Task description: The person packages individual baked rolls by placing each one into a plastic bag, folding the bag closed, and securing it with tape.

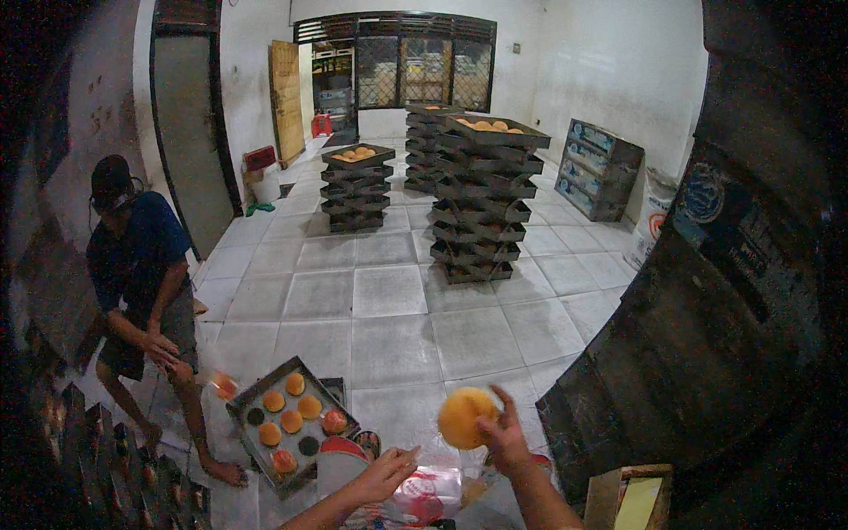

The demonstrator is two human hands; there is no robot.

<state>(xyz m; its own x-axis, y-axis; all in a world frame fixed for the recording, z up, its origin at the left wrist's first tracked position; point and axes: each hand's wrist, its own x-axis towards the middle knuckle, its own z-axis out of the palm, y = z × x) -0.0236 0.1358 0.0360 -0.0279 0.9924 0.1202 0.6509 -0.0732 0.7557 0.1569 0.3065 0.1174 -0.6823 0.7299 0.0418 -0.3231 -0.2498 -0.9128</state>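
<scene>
A round golden bun [461,418] is held up in my right hand [505,435], fingers closed around its right side. To its lower left, my left hand [389,473] has its fingers pressed together at the upper edge of a clear plastic bag [428,495] with red print. The bag lies over my lap, between my forearms. On the floor to the left sits a dark square baking tray [256,473] holding several bare buns [291,421] and two in red-printed wrappers [334,421]. A blurred wrapped bun [223,384] shows just past the tray's left corner.
A person [146,274] in dark clothes sits at left, hands together. Stacked trays [481,208] with buns on top stand ahead, with a shorter stack [356,190] left of them. Dark stacked crates [698,353] rise at right, beside an open cardboard box [605,495].
</scene>
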